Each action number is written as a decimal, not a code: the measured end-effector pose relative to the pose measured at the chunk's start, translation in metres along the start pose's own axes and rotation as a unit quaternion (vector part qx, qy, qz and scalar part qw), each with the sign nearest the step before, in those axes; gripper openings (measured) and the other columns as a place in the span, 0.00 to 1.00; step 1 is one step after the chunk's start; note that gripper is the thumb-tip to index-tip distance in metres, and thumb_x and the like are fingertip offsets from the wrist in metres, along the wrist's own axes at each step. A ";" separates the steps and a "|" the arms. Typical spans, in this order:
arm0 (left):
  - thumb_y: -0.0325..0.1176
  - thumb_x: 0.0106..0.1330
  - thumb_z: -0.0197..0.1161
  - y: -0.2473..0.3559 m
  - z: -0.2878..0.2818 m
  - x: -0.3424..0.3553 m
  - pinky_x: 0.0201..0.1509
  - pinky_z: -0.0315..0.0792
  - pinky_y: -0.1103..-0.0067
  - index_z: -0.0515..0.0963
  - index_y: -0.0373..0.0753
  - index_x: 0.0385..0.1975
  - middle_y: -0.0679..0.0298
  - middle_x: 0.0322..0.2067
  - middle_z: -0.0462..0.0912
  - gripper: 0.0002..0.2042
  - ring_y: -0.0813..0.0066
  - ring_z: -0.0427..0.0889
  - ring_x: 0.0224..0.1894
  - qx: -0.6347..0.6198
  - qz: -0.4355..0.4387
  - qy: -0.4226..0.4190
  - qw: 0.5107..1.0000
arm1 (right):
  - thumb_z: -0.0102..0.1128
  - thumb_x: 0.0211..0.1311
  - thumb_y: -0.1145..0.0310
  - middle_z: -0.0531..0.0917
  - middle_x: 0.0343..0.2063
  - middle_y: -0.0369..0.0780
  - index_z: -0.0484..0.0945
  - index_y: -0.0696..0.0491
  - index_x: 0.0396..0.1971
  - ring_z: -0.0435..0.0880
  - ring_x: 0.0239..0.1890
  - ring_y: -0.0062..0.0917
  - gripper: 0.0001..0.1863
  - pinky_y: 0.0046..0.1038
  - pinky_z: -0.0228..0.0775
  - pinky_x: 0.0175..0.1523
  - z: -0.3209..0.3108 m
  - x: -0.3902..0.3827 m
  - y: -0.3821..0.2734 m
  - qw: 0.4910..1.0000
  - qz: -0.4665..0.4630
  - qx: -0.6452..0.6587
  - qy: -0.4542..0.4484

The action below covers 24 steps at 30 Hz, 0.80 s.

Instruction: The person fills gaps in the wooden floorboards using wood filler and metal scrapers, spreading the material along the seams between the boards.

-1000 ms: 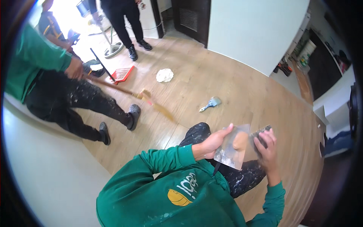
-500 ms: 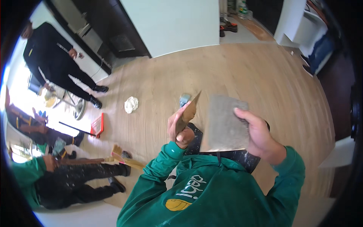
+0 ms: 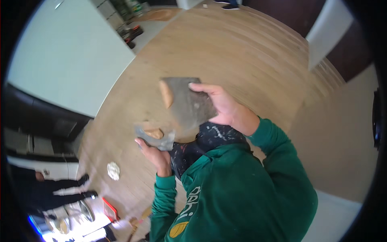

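Note:
My right hand point(image 3: 223, 107) grips a flat, roughly square grey scraper plate point(image 3: 188, 105), its thumb lying over the face. Along that plate's left edge clings a strip of tan putty point(image 3: 166, 94). Lower and to the left, my left hand point(image 3: 154, 156) holds a smaller grey scraper plate point(image 3: 166, 142) from below, fingers at its near side. A lump of tan putty point(image 3: 154, 133) rests on it. The two plates are close together but look apart; motion blurs their edges. Both are held above the wood-look floor, in front of my paint-spattered dark trousers point(image 3: 221, 133).
On the floor at the left lies a crumpled white thing point(image 3: 113, 171). A red dustpan point(image 3: 109, 209) and part of a broom point(image 3: 135, 224) are at the lower left, near a person in dark clothes point(image 3: 24, 183). A white wall point(image 3: 64, 52) stands at the far left.
My view has swung to the right. The right plate has tilted and now shows putty on its left edge. The left plate has gone from upright to lying flatter, with putty on top.

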<state>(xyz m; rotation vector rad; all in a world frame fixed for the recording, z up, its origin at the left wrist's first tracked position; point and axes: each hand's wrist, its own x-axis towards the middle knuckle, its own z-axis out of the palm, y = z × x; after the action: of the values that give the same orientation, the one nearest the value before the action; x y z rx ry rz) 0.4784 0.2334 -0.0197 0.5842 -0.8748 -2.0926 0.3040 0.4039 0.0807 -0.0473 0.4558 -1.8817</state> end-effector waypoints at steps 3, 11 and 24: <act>0.46 0.74 0.47 -0.033 -0.012 -0.002 0.44 0.81 0.73 0.72 0.40 0.53 0.62 0.48 0.80 0.19 0.69 0.83 0.44 -0.083 -0.192 0.039 0.977 | 0.57 0.59 0.69 0.81 0.48 0.42 0.72 0.58 0.52 0.80 0.51 0.32 0.20 0.38 0.68 0.61 -0.081 -0.028 -0.041 0.982 -0.178 -0.005 0.068; 0.46 0.73 0.48 -0.074 -0.013 -0.006 0.34 0.81 0.77 0.75 0.43 0.51 0.68 0.36 0.84 0.17 0.75 0.84 0.33 -0.124 -0.330 0.016 0.936 | 0.54 0.53 0.75 0.80 0.47 0.42 0.73 0.58 0.48 0.78 0.51 0.34 0.20 0.37 0.67 0.62 -0.363 -0.100 -0.107 0.900 -0.369 0.036 0.228; 0.39 0.74 0.49 -0.038 -0.016 0.004 0.40 0.80 0.84 0.74 0.36 0.53 0.61 0.39 0.84 0.16 0.76 0.85 0.37 -0.174 -0.238 0.120 0.948 | 0.51 0.50 0.77 0.79 0.48 0.42 0.74 0.58 0.48 0.76 0.54 0.38 0.21 0.41 0.62 0.66 -0.478 -0.063 -0.050 0.896 -0.285 0.176 0.292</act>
<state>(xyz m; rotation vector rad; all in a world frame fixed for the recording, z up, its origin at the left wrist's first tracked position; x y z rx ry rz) 0.4680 0.2414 -0.0586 0.8985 -0.2213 -2.4584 0.1607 0.6130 -0.3326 0.7175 0.5301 -2.5334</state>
